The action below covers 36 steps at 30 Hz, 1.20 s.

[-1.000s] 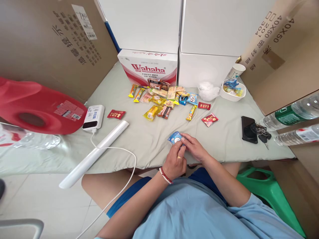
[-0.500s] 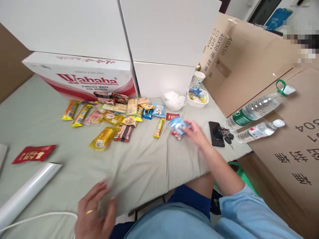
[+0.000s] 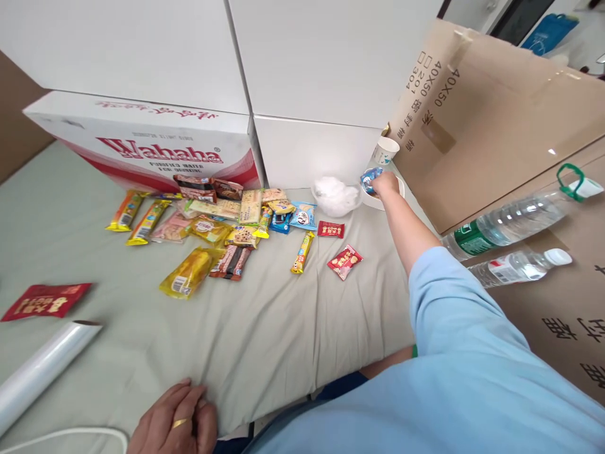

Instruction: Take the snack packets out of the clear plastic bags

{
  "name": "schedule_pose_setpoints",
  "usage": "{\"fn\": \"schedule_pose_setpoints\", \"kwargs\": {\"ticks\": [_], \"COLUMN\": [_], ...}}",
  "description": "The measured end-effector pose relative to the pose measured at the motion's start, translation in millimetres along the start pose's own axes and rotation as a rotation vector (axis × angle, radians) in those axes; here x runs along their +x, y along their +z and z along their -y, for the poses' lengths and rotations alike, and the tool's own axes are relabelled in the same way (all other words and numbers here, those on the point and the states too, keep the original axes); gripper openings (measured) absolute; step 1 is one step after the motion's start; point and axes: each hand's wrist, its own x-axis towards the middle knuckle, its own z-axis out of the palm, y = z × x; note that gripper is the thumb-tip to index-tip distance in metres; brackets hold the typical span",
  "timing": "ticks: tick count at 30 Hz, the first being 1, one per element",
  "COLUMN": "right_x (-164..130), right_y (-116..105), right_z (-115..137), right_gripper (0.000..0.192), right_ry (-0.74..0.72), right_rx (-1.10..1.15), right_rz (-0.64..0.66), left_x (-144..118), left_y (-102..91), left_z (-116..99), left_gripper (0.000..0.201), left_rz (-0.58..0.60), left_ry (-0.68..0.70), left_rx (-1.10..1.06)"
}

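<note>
My right hand (image 3: 386, 183) reaches into the small white container (image 3: 403, 189) at the back right, its fingers closed on a blue snack packet (image 3: 370, 178). The hand covers most of the container's contents. My left hand (image 3: 172, 419) rests at the near edge of the cloth-covered table (image 3: 265, 340), fingers curled together, with nothing visible in it. Two red packets, one upper (image 3: 331, 229) and one lower (image 3: 345, 261), lie in front of the container. Beside them is a slim yellow packet (image 3: 302, 252). A clear plastic bundle (image 3: 334, 195) sits just left of the container.
Several wrapped snacks (image 3: 227, 208) are heaped before the Wahaba carton (image 3: 161, 148). At left lie a red packet (image 3: 47, 299) and a plastic roll (image 3: 47, 372). A paper cup (image 3: 386, 150), cardboard (image 3: 491, 126) and two water bottles (image 3: 520, 217) border the right.
My right hand has carried the blue packet from over the lower red packet up and right to the white container. My left hand has moved slightly down and its fingers have closed together.
</note>
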Motion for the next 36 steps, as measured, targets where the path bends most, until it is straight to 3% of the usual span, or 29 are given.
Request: {"fn": "schedule_pose_setpoints", "kwargs": {"ticks": [4, 8, 11, 14, 18, 22, 30, 36], "right_x": [-16.3, -33.3, -44.1, -53.4, -67.1, -77.3, -71.5, -90.8], "right_y": [-0.7, -13.3, -12.7, 4.2, 32.8, 38.5, 13.3, 39.8], "right_z": [-2.0, 0.4, 18.7, 46.2, 71.3, 73.6, 72.1, 73.8], "right_gripper": [0.022, 0.026, 0.025, 0.024, 0.026, 0.019, 0.022, 0.025], "right_ry": [-0.072, -0.133, -0.325, -0.543, -0.470, -0.438, -0.506, -0.432], "right_rx": [-0.183, -0.189, -0.132, -0.077, -0.196, -0.256, -0.207, -0.246], "right_rz": [0.026, -0.042, -0.105, 0.003, 0.183, 0.133, 0.011, 0.136], "left_x": [-0.2, -1.7, -3.6, -4.7, -4.1, -5.1, -8.1, -9.7], "left_y": [0.3, 1.2, 2.5, 3.9, 2.7, 0.0, 1.2, 1.0], "left_z": [-1.1, -2.1, -2.0, -1.9, -4.3, -7.6, -8.9, -9.0], "left_gripper": [0.023, 0.022, 0.024, 0.026, 0.025, 0.025, 0.024, 0.023], "left_rz": [-0.014, -0.013, -0.025, -0.031, -0.025, -0.009, -0.018, 0.005], "left_ry": [-0.004, -0.003, -0.002, -0.008, -0.016, -0.043, -0.054, -0.051], "left_rx": [0.023, 0.015, 0.010, -0.004, -0.023, -0.040, -0.055, -0.066]}}
